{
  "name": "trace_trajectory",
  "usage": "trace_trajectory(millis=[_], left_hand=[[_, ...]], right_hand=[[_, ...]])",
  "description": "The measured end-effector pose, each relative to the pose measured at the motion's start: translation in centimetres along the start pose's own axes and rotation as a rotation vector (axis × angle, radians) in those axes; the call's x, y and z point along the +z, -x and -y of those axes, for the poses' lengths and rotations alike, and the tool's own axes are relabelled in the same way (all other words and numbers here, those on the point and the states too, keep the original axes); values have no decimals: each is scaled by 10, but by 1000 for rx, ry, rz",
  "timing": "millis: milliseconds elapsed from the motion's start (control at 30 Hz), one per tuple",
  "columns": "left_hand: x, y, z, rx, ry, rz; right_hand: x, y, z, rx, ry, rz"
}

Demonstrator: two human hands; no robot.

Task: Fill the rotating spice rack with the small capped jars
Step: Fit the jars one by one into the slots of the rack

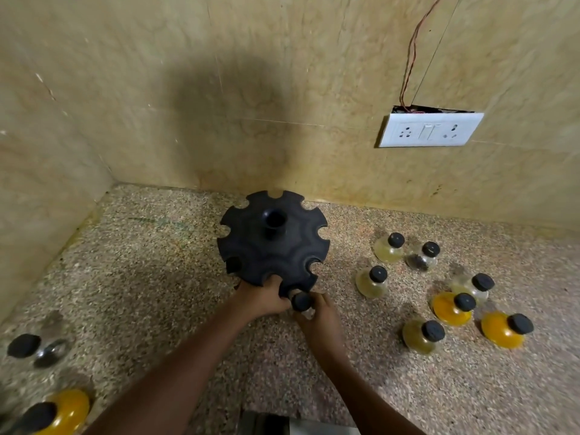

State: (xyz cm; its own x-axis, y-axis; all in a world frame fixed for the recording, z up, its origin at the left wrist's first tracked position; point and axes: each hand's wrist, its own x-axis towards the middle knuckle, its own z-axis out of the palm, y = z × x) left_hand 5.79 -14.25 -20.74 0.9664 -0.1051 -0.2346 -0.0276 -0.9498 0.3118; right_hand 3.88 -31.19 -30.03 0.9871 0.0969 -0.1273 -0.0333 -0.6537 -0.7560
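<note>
The black round spice rack (273, 240) stands on the speckled counter near the back wall, with open notches around its top disc. One notch at its front left holds a black-capped jar (233, 264). My left hand (263, 298) grips the rack's near rim. My right hand (317, 312) holds a small jar with a black cap (301, 301) right at a front notch of the rack. Its glass body is mostly hidden by my fingers.
Several capped jars stand to the right, some pale (372, 281), some yellow-orange (452, 307). Two more sit at the near left: a clear one (34, 348) and an orange one (55, 414). A wall socket (430, 130) hangs at the right. Walls meet in a corner at left.
</note>
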Motion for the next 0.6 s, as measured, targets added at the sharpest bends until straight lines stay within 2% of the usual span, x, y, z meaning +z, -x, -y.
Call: trace_trajectory(millis=[367, 600], left_hand=[[5, 1, 5, -5, -4, -30], [1, 3, -1, -56, -29, 32]], right_hand=[[7, -2, -12, -28, 74, -57], [19, -2, -12, -3, -23, 87]])
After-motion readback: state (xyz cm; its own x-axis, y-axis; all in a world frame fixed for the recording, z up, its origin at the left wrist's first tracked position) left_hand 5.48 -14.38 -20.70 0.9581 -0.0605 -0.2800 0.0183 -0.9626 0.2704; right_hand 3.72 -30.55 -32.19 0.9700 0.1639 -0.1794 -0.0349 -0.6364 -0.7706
